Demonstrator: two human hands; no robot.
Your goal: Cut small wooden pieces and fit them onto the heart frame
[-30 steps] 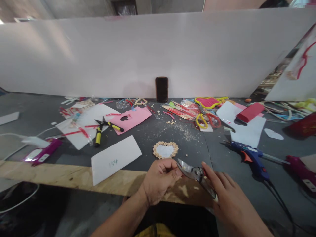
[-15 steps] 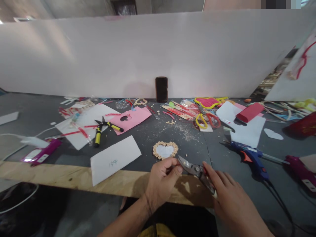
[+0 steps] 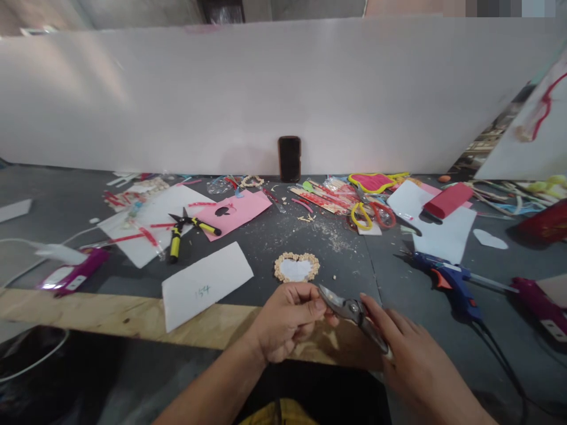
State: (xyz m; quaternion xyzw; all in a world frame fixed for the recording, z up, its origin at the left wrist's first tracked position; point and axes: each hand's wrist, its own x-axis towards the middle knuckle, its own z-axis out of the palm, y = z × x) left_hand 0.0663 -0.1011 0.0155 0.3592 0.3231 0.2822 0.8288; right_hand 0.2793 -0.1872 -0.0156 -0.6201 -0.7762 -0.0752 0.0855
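Front edge of the dark grey table (image 3: 274, 236). We see both hands at work close together, over the pale wooden strip (image 3: 133, 321) along that edge. The right hand (image 3: 410, 348) is wrapped on the handles of the pruning shears (image 3: 349, 308), blades pointing up and to the left. The left hand (image 3: 287, 321) is drawn in, thumb pressed toward the forefinger, right beside the blade tips; we cannot tell whether anything small sits in that pinch.

Just beyond the left hand we record a heart-shaped piece (image 3: 313, 267) lying flat, its white middle ringed with small pale bits. One loose pale bit (image 3: 334, 277) lies to its right.

To the left we note a white card (image 3: 206, 289) with handwriting, yellow-and-black pliers (image 3: 175, 243) with handles spread, and a pink sheet (image 3: 248, 212) with a cut-out hole. To the right, a blue glue gun (image 3: 449, 277) rests on its side, near a small white heart cut-out (image 3: 490, 239). Farther back we find yellow-handled scissors (image 3: 362, 218), light crumbs scattered on the tabletop, and a phone (image 3: 289, 158) standing upright against the white board (image 3: 177, 100).
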